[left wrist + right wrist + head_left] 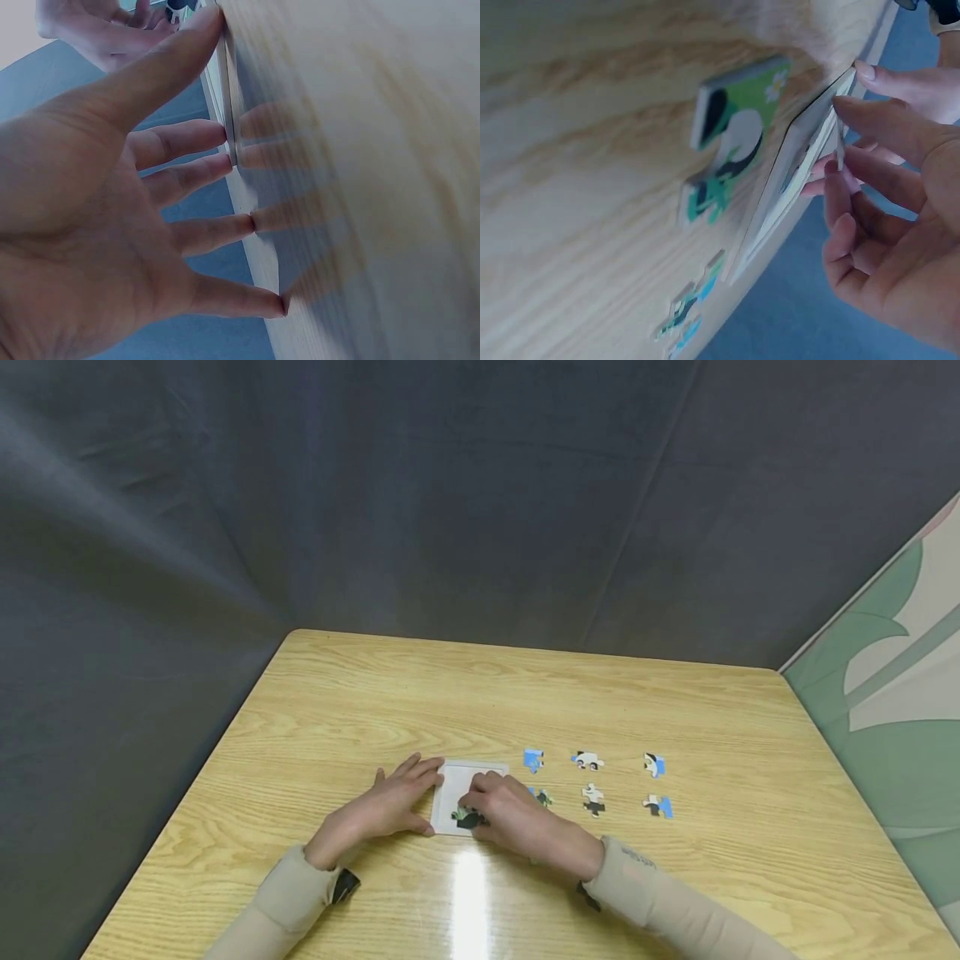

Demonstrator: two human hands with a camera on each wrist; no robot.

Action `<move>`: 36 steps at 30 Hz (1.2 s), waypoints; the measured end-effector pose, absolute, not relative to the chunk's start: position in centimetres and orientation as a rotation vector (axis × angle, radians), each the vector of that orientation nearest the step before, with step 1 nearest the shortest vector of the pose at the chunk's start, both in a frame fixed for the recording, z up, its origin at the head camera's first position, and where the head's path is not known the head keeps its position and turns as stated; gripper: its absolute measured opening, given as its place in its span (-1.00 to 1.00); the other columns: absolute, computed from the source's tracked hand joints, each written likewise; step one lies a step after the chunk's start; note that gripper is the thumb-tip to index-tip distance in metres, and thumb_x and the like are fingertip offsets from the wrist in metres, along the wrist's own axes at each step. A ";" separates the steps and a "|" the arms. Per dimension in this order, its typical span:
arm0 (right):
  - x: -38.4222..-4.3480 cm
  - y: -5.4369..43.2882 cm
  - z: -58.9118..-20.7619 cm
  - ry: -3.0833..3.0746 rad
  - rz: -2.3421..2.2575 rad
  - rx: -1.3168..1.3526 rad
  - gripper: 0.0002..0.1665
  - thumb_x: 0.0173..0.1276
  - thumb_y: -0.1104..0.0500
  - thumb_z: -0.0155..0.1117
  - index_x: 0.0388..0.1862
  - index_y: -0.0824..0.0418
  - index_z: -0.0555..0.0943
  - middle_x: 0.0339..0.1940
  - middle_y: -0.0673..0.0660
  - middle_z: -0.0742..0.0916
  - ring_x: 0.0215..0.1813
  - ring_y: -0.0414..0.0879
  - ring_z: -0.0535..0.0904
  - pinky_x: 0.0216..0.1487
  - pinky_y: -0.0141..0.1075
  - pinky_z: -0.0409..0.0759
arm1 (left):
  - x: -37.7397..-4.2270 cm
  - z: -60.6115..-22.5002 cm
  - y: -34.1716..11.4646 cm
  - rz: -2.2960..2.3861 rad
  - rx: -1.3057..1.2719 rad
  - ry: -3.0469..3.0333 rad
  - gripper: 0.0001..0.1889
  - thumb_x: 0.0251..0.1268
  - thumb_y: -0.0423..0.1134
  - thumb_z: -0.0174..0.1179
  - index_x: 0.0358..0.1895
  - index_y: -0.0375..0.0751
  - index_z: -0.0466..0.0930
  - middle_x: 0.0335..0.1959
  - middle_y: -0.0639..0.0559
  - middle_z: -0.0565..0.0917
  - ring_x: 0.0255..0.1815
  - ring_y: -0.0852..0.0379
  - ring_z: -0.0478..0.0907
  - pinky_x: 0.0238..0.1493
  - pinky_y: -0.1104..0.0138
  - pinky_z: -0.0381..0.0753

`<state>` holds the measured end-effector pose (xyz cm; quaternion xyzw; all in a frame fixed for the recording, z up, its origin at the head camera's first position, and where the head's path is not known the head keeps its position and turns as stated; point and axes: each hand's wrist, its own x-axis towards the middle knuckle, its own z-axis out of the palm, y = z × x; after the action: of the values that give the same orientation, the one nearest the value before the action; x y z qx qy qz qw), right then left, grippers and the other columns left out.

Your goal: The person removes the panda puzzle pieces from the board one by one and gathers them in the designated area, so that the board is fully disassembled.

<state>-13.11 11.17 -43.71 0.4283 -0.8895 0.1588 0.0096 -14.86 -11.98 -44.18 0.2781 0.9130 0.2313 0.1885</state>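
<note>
A shallow white puzzle tray [452, 787] lies on the table between both hands. My left hand [386, 806] rests at its left side, fingers spread and fairly straight, with thumb and fingertips touching the edge and table. My right hand [517, 818] is over the tray's right part. Its thumb and fingers pinch a thin puzzle piece [840, 146], seen nearly edge-on in the right wrist view. Green-and-black puzzle artwork [469, 818] shows at the tray's lower part, partly covered by the right fingers; I cannot tell whether it is one piece or more.
Several loose panda puzzle pieces lie right of the tray, including a blue one [533, 760], a panda-face piece [588, 761] and a blue-white one [655, 765]. A green piece with a flower [739, 139] lies below the right wrist. Dark curtain [480, 510] hangs behind the wooden table [360, 693].
</note>
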 end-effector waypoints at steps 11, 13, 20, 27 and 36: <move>-12.6 19.7 -41.8 -2.550 0.550 1.150 -0.60 -0.10 0.28 0.61 -0.20 0.21 0.72 -0.25 0.05 0.69 -0.24 -0.13 0.58 -0.32 -0.33 0.61 | -14.9 -44.4 -11.9 0.629 0.800 2.569 -0.29 0.02 -0.11 0.44 0.28 -0.19 0.38 0.52 -0.07 0.11 0.52 -0.27 -0.13 0.12 -0.54 -0.07; -11.7 21.7 -42.0 -2.574 0.541 1.144 -0.59 -0.11 0.31 0.60 -0.20 0.17 0.72 -0.25 0.01 0.68 -0.25 -0.16 0.57 -0.33 -0.34 0.61 | -14.9 -44.4 -11.9 0.616 0.799 2.575 -0.28 0.03 -0.10 0.44 0.29 -0.19 0.37 0.52 -0.05 0.10 0.53 -0.26 -0.14 0.12 -0.54 -0.06; -8.3 26.0 -43.2 -2.613 0.397 1.102 -0.58 -0.18 0.26 0.62 -0.24 0.07 0.74 -0.29 -0.07 0.68 -0.30 -0.21 0.53 -0.37 -0.32 0.54 | -15.1 -44.4 -11.9 0.615 0.794 2.580 -0.29 0.03 -0.10 0.43 0.29 -0.19 0.38 0.52 -0.05 0.10 0.52 -0.27 -0.13 0.12 -0.53 -0.06; -7.6 27.0 -44.7 -2.556 0.401 1.195 -0.59 -0.19 0.26 0.60 -0.25 0.06 0.76 -0.28 -0.09 0.67 -0.28 -0.20 0.53 -0.35 -0.30 0.54 | -15.0 -44.3 -11.9 0.628 0.792 2.576 -0.29 0.02 -0.12 0.44 0.28 -0.18 0.38 0.52 -0.06 0.10 0.52 -0.27 -0.13 0.13 -0.53 -0.09; -8.6 25.8 -43.8 -2.513 0.454 1.199 -0.56 -0.19 0.32 0.59 -0.22 0.10 0.74 -0.26 -0.03 0.63 -0.33 -0.25 0.49 -0.42 -0.39 0.49 | -15.0 -44.3 -11.9 0.642 0.800 2.580 -0.31 0.00 -0.12 0.45 0.24 -0.17 0.39 0.52 -0.08 0.12 0.52 -0.28 -0.10 0.12 -0.54 -0.07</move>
<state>-8.56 25.77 -43.77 0.4196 -0.8793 0.1589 0.1594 -14.99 -11.86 -44.32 0.2834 0.9138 0.2272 0.1818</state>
